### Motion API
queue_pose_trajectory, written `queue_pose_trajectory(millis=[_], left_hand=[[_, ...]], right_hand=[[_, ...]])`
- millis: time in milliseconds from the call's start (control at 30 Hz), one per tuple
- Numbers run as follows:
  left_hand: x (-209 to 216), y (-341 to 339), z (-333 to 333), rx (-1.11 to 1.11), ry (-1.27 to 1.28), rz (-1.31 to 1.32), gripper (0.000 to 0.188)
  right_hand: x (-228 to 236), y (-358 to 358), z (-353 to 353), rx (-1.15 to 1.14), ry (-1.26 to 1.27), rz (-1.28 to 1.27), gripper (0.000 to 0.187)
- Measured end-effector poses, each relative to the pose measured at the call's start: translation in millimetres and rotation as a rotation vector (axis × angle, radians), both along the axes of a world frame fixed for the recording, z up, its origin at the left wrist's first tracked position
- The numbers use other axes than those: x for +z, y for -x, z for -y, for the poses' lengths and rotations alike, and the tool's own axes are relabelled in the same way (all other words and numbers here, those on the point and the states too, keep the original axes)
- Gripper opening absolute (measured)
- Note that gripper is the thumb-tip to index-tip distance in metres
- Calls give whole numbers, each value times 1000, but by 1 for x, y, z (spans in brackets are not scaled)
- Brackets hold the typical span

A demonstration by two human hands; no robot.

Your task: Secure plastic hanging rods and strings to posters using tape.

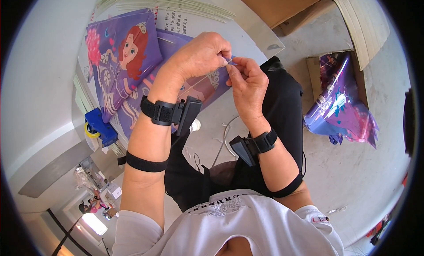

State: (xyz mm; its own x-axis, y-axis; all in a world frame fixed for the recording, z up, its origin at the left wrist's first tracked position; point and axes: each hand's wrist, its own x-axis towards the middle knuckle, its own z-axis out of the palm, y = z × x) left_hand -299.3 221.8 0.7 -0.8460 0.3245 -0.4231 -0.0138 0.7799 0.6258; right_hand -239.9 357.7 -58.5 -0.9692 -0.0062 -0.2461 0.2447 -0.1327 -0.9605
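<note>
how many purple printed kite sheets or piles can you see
2 places: a stack of purple cartoon-printed kite sheets on the table under the left hand, and a crumpled purple heap in the cardboard box on the floor beyond the right hand. More may lie hidden within each.

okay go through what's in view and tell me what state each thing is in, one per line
Left hand: pinched shut on the thin rod.
Right hand: pinching the same rod's tip.
Purple kite: spread flat on the table.
Kite pile: crumpled in an open box.
Tape dispenser: resting, untouched.

Glossy purple plastic kite sheet (128, 66), thin pale smooth rods (176, 2), matt brown cardboard (274, 4), rough grey concrete floor (353, 167).
</note>
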Motion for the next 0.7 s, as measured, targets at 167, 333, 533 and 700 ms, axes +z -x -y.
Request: queue_pose_trajectory(millis=[167,333,533,700], left_hand=[[0,0,-1,0,17,12,11],[0,-1,-2,41,4,13,10],[1,1,1,47,-31,-21,9],[-3,0,5,18,-61,-28,10]], right_hand=[[4,1,-1,-5,-59,-76,10],[-1,10,-4,44,14,8,10],[-3,30,-14,242,218,212,13],[-14,35,-8,294,40,17,17]])
